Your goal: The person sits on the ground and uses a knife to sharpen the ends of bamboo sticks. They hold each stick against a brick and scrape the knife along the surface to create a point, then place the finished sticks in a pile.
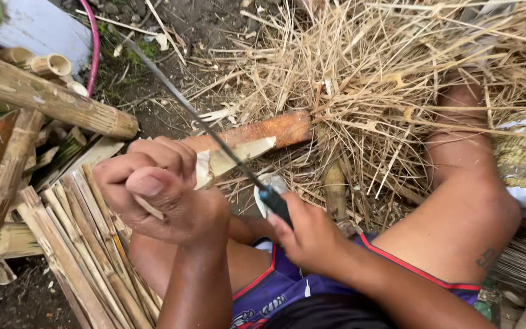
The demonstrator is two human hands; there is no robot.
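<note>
My left hand (159, 189) is closed around a pale split piece of bamboo (238, 157), whose tip sticks out to the right of my fingers. My right hand (308, 234) grips the dark handle of a long thin knife (202, 125). The blade runs up and to the left, crossing over the bamboo piece close to my left fingers. Both hands are above my bare knees and purple shorts with red trim (275, 292).
A stack of split bamboo slats (74, 237) lies at the lower left, thicker bamboo poles (44, 97) above it. A heap of dry shavings and straw (385, 79) covers the upper right. An orange-brown wooden block (275, 129) lies on the dirt. A pink hose (95, 42) runs at top left.
</note>
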